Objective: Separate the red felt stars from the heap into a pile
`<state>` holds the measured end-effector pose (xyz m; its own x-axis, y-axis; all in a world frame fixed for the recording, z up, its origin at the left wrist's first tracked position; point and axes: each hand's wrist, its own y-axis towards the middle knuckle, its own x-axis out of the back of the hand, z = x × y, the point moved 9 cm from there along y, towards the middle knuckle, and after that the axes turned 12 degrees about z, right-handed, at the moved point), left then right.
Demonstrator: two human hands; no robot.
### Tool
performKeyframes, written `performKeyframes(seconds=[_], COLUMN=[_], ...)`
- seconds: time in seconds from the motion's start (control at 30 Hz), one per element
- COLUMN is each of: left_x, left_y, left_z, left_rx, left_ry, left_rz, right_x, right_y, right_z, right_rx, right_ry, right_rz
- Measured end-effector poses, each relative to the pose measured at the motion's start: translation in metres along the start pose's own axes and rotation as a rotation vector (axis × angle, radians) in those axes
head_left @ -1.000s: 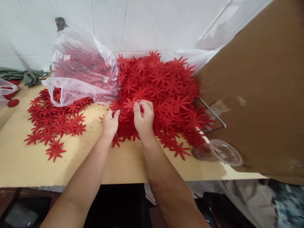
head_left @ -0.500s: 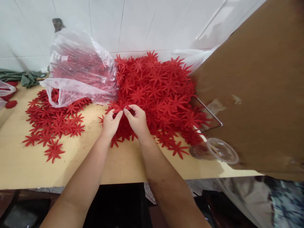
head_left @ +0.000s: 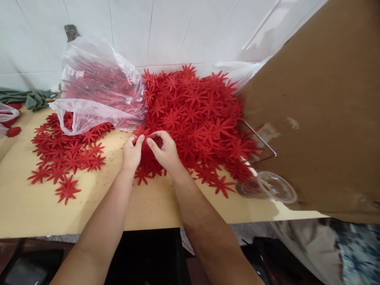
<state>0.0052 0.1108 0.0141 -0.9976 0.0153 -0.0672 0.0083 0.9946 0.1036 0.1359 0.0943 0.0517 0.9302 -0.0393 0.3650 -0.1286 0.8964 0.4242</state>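
Pinched between thumb and fingers of my left hand (head_left: 132,152) is a red flower cutout (head_left: 140,131) with narrow petals. My right hand (head_left: 166,151) has its thumb and forefinger closed at the right side of the same cutout, where the petals blend with the red behind. Both hands hover over the front left edge of a large heap of red flower cutouts (head_left: 192,114). To the left, a smaller, looser pile of red flower cutouts (head_left: 61,146) lies on the table (head_left: 151,209).
A clear plastic bag (head_left: 95,79) full of red pieces leans on the white wall (head_left: 178,31). On the right stand a big brown board (head_left: 320,111), a bent metal rod (head_left: 261,138) and a tipped clear plastic cup (head_left: 277,188). Green cloth (head_left: 37,99) lies far left.
Both hands have shifted slightly left. The left thumb and right thumb have drawn a little apart, and the flower cutout has moved left with my left hand.
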Motion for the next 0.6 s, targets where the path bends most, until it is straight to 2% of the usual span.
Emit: performKeyframes(seconds=[0.1, 0.2, 0.27, 0.37, 0.5, 0.6], left_x=[-0.001, -0.006, -0.009, -0.011, -0.006, -0.003], left_y=[-0.001, 0.0, 0.001, 0.001, -0.001, -0.002], left_z=[0.0, 0.001, 0.0, -0.004, -0.011, -0.011], left_rx=[0.034, 0.045, 0.022, -0.07, -0.183, -0.181], left_ry=[0.066, 0.133, 0.169, 0.233, 0.355, 0.29], left_rz=[0.023, 0.068, 0.1, 0.106, 0.02, -0.005], right_x=[0.002, -0.003, -0.005, -0.002, 0.002, 0.002], right_y=[0.0, 0.001, 0.002, 0.003, 0.003, 0.002], right_z=[-0.007, -0.011, -0.01, -0.011, -0.014, -0.007], right_rx=[-0.038, -0.068, -0.057, -0.042, -0.038, 0.011], right_ry=[0.148, 0.233, 0.207, 0.158, 0.105, 0.024], right_rz=[-0.025, 0.038, 0.074, 0.055, 0.013, 0.008])
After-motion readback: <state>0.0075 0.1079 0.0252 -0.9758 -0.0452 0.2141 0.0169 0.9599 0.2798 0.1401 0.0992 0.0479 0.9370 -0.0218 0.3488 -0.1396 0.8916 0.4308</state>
